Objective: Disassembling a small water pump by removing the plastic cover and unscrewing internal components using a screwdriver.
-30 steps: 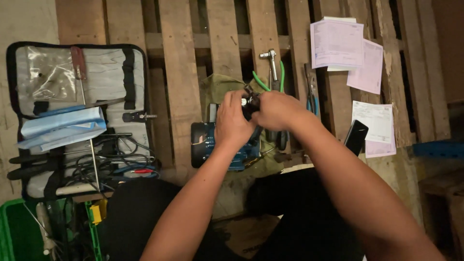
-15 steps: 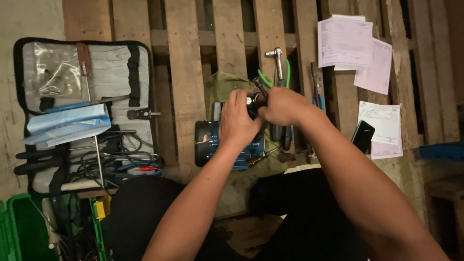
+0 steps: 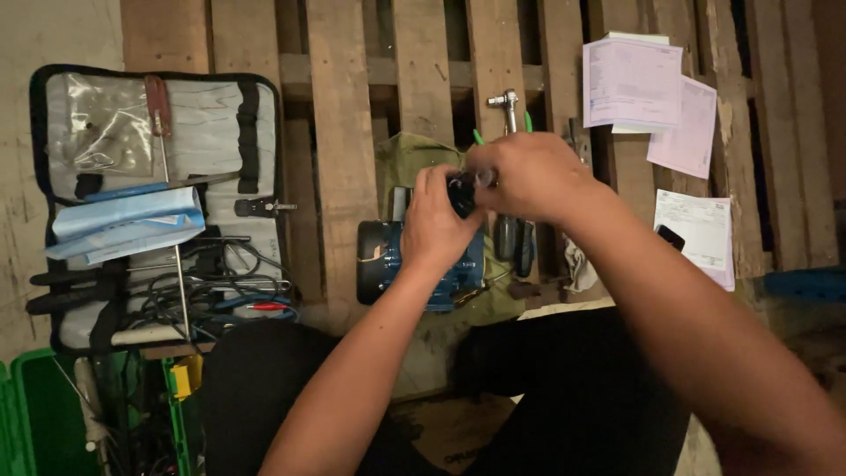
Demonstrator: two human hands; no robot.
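Two hands I watch: left hand (image 3: pixel 438 225) and right hand (image 3: pixel 529 176) both closed around a small dark part (image 3: pixel 464 187), twelve o'clock of the blue motor (image 3: pixel 388 260).

I see a rough, dry wood pallet (image 3: pixel 344 132). The blue motor (image 3: pixel 414 264) looks like hard, shiny metal. It sits on soft green cloth (image 3: pixel 414 163). The papers (image 3: pixel 630 84) are thin and matt. The ratchet (image 3: pixel 508 106) is shiny metal.

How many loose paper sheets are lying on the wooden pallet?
3, perhaps more underneath: a white printed sheet at upper right, a pinkish sheet overlapping beside it, and a white form lower, by the right forearm.
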